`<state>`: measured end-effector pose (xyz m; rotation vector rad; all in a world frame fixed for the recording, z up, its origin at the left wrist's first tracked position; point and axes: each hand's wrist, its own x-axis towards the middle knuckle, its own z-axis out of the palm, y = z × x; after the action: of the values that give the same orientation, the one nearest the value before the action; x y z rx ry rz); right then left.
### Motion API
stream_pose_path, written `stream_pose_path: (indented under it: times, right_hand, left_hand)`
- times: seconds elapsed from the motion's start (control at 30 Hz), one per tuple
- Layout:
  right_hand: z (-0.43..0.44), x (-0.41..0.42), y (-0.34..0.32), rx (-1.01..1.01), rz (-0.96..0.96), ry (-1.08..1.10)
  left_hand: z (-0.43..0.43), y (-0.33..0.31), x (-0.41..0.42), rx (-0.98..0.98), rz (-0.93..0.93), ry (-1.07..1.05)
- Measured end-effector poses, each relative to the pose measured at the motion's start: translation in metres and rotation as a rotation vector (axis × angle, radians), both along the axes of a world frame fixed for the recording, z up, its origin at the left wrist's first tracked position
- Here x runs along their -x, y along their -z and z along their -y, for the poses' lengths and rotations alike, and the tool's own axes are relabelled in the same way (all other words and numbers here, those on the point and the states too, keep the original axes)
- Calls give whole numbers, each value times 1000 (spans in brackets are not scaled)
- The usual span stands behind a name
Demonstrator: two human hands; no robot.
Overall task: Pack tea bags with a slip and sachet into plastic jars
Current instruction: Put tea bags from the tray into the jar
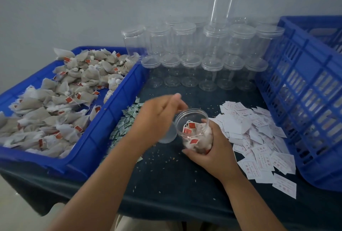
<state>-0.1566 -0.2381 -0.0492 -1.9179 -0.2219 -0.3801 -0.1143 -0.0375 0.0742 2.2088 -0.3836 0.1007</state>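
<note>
Both bare forearms come in from the bottom edge and converge mid-frame. Left hand [159, 117] is back-up, wrist about straight, fingers reaching forward and right. It is motion-blurred, so no telling if it pinches anything. Right hand [214, 149] is wrapped round a jar [192, 128], thumb low on the near side, fingers curled over the far side, jar tilted toward the left hand.

Blue bin [103, 119], red-tagged grey tea bags [61, 90], white slips [259, 138].
</note>
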Motion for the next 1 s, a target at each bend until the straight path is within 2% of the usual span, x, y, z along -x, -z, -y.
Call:
stream_pose_path:
  times: [0.07, 0.13, 0.2, 0.33, 0.4, 0.63, 0.73, 0.8, 0.87, 0.93, 1.0]
  right_hand:
    - [0, 1, 0, 9, -15, 23]
    - [1, 1, 1, 5, -28, 46]
    - [2, 1, 2, -23, -48, 60]
    - [3, 0, 3, -72, -78, 81]
    - [3, -2, 3, -79, -83, 92]
    - [2, -4, 2, -88, -107, 89]
    - [2, -4, 0, -69, -94, 82]
    - [2, -3, 0, -51, -75, 76]
    - [2, -3, 0, -39, -50, 58]
    - [2, -1, -2, -36, -21, 43]
    - [2, 0, -3, -33, 16, 39]
  left_hand:
    - [-23, 12, -22, -158, 4, -127]
    - [-44, 32, -45, -422, -97, -175]
    - [-56, 52, -61, -606, -158, -216]
    - [-57, 79, -82, -701, -141, -287]
    - [-57, 88, -88, -660, -126, -327]
    - [-53, 85, -76, -254, 15, -417]
    - [-38, 51, -60, 19, 38, -328]
    - [-24, 23, -44, 140, 21, -142]
    - [-9, 5, -30, 66, 48, 65]
    - [7, -2, -24, -114, 66, 177]
    - [23, -3, -23, -297, -31, 232]
